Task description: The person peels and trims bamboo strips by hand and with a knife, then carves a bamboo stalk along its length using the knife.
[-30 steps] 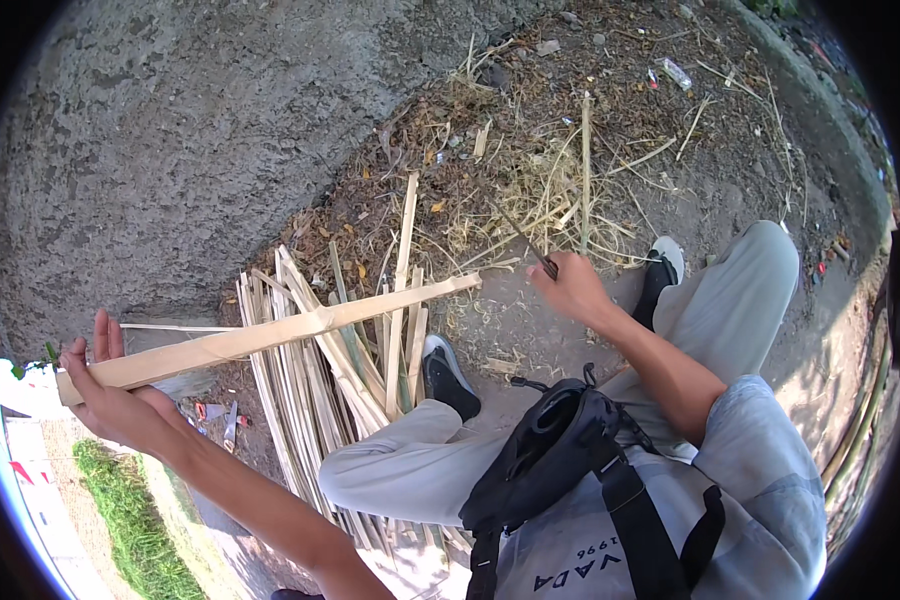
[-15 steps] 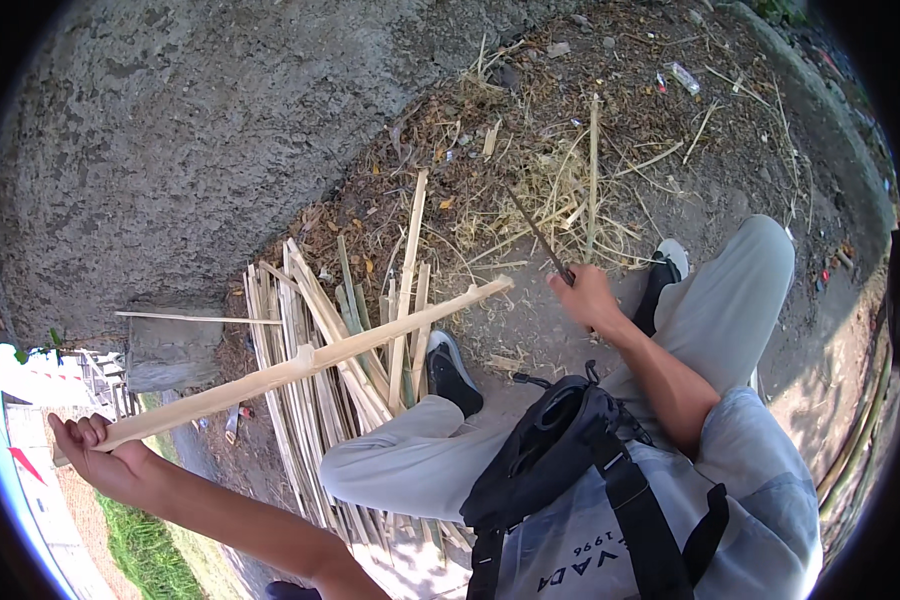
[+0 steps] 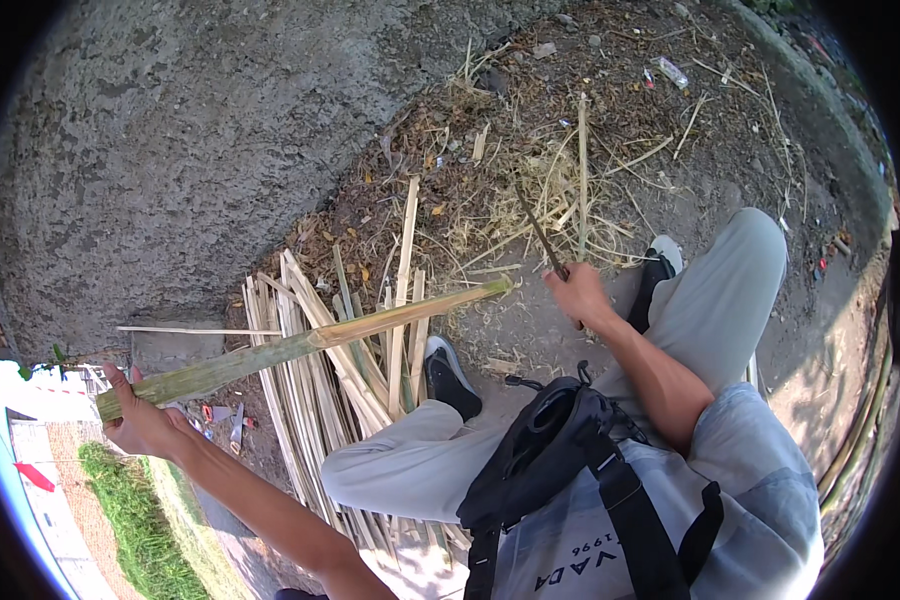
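My left hand (image 3: 142, 425) grips the near end of a long split bamboo piece (image 3: 270, 352). Its green outer skin faces up, with a paler stripped stretch past a node toward the far end. The piece slants up to the right above a pile of strips and ends short of my right hand. In my right hand (image 3: 582, 297) is a knife with a long dark narrow blade (image 3: 537, 225), pointing up and left, away from the bamboo's tip.
Pale bamboo strips (image 3: 300, 420) lie in a long pile left of my foot. Thin shavings (image 3: 560, 200) litter the dirt ahead. A rough grey concrete surface (image 3: 210, 130) fills the upper left. A black bag (image 3: 540, 440) hangs at my front. A plastic bottle (image 3: 673, 73) lies far right.
The bamboo piece has been turned over: its pale inner face showed before, its green outer side shows now. My left hand has shifted right and its grip has changed. The knife hand stays nearly still.
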`<action>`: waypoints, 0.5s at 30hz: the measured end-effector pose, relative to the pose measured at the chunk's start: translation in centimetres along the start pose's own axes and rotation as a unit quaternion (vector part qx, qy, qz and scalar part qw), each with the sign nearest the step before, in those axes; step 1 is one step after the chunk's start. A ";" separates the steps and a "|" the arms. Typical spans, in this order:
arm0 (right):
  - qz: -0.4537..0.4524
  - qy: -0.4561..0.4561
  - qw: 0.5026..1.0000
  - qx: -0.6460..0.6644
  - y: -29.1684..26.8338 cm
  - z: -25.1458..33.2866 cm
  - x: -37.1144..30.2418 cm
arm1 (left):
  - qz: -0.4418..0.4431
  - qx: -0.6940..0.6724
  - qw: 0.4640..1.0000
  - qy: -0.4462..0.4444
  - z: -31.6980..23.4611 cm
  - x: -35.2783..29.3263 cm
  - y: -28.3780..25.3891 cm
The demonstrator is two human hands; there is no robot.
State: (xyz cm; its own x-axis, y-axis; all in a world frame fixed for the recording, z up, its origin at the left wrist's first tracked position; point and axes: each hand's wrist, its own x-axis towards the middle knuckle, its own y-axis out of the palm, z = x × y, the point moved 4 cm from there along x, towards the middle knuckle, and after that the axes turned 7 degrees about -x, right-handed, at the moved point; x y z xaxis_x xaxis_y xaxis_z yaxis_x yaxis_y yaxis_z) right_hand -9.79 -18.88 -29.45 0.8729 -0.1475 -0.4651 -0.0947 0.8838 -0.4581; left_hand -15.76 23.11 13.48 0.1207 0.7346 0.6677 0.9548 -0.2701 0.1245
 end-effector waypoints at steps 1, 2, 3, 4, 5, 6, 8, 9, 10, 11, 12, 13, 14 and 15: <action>0.005 0.004 1.000 0.005 0.1 0.2 -0.1 | 0.016 -0.030 0.999 0.013 0.9 0.7 -0.5; 0.011 0.007 1.000 0.011 0.2 0.3 -0.2 | 0.031 -0.059 0.997 0.025 1.8 1.5 -0.9; 0.010 0.009 1.000 0.010 0.3 0.1 -0.1 | 0.032 -0.059 0.997 0.024 1.7 1.0 -0.7; 0.005 0.007 1.000 0.000 0.5 -0.1 0.1 | 0.019 -0.071 0.997 0.001 1.9 0.4 -0.6; -0.001 0.004 1.000 -0.011 0.7 -0.3 0.3 | 0.006 -0.082 0.996 -0.023 2.1 0.0 -0.5; 0.000 0.004 1.000 -0.012 0.8 -0.3 0.3 | 0.005 -0.081 0.996 -0.023 2.4 0.1 -0.7; 0.000 0.011 1.000 -0.001 1.0 -0.5 0.5 | 0.068 -0.064 0.995 -0.029 3.5 0.5 -0.9; 0.000 0.010 1.000 -0.003 1.1 -0.6 0.6 | 0.067 -0.063 0.995 -0.030 3.7 0.6 -1.0; 0.000 0.014 1.000 -0.012 1.2 -0.8 0.8 | 0.088 -0.037 0.995 -0.035 4.0 0.8 -1.0; -0.001 0.019 1.000 -0.022 1.3 -0.9 0.9 | 0.110 -0.010 0.993 -0.041 4.3 0.9 -1.0; -0.001 0.018 1.000 -0.023 1.4 -1.1 1.1 | 0.109 -0.009 0.993 -0.041 4.5 1.1 -1.3; 0.004 0.022 1.000 -0.010 1.5 -1.4 1.2 | 0.129 -0.027 0.988 -0.080 4.9 1.2 -1.6; 0.008 0.027 1.000 0.003 1.6 -1.6 1.4 | 0.149 -0.046 0.981 -0.118 5.5 1.3 -1.8; 0.010 0.023 1.000 0.003 1.8 -1.3 1.3 | 0.146 -0.045 0.982 -0.116 6.2 2.4 -2.7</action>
State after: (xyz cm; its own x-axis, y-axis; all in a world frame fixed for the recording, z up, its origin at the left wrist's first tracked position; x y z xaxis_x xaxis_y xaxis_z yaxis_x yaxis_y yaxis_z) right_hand -9.45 -18.03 -31.84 0.8477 -0.1502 -0.5088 -0.1089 0.8894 -0.4440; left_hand -16.40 29.42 10.21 0.4536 0.7371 0.5010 0.8441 -0.5356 0.0239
